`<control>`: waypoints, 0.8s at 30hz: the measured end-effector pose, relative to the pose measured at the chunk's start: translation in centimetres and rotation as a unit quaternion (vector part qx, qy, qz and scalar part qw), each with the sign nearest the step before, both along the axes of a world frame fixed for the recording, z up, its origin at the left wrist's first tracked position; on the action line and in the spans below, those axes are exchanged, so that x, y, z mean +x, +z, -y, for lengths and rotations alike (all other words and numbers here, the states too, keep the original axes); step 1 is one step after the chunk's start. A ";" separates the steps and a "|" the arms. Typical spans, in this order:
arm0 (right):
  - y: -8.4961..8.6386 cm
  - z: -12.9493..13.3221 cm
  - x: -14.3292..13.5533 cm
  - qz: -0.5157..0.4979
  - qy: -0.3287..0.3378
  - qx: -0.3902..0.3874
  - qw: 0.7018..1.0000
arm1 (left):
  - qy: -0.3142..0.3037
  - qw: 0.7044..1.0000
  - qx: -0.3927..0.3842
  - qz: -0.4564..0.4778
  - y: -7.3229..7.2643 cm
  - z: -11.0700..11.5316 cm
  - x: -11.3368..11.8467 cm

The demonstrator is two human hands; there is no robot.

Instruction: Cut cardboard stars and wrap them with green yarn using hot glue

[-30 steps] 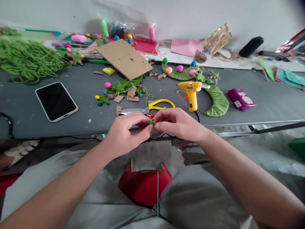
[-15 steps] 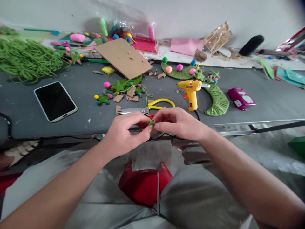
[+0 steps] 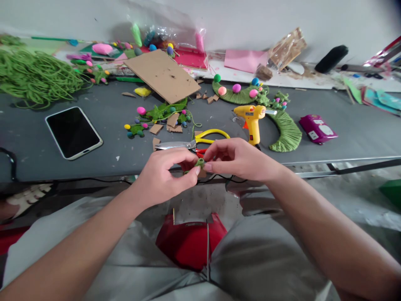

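Observation:
My left hand (image 3: 167, 177) is closed, thumb and fingertips pinching a small green yarn-wrapped piece (image 3: 200, 162) just off the table's front edge. Beside it, the thumb and fingers of my right hand (image 3: 239, 161) are drawn together in a pinch; whatever they hold, if anything, is too small to make out. Directly beyond both hands lie scissors (image 3: 177, 145) with silver blades and a yellow handle, next to something red. A yellow glue gun (image 3: 254, 121) rests past my right hand. Green yarn-wrapped curves (image 3: 286, 131) with coloured balls lie around it.
A white-edged phone (image 3: 73, 131) lies on the left, below a heap of green yarn (image 3: 34, 79). Cardboard scraps (image 3: 173, 121) and a cardboard sheet (image 3: 163, 75) occupy the middle. On the right sits a purple power-socket block (image 3: 318, 129). A red stool (image 3: 191, 242) is below.
My right hand has shifted slightly up and away from the green piece, leaving a small gap. My left hand stays nearly still, pinching the piece.

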State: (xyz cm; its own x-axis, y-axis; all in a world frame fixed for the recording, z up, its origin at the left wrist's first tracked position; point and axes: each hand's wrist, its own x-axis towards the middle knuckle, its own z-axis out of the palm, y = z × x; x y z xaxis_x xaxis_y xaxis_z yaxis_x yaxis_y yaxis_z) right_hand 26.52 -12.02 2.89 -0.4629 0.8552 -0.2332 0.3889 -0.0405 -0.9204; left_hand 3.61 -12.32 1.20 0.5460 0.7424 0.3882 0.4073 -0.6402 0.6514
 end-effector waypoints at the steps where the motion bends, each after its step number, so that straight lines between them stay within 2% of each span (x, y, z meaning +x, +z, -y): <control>1: 0.0 0.0 0.0 0.000 -0.001 0.002 1.000 | 0.000 1.000 -0.001 0.002 0.0 0.0 0.0; 9: -0.1 0.0 0.2 0.007 -0.013 0.011 1.000 | 0.016 0.999 -0.035 -0.015 0.4 0.2 0.0; 24: -0.1 -0.1 0.6 -0.001 -0.012 0.021 1.000 | 0.024 0.999 -0.039 -0.021 0.3 0.1 -0.1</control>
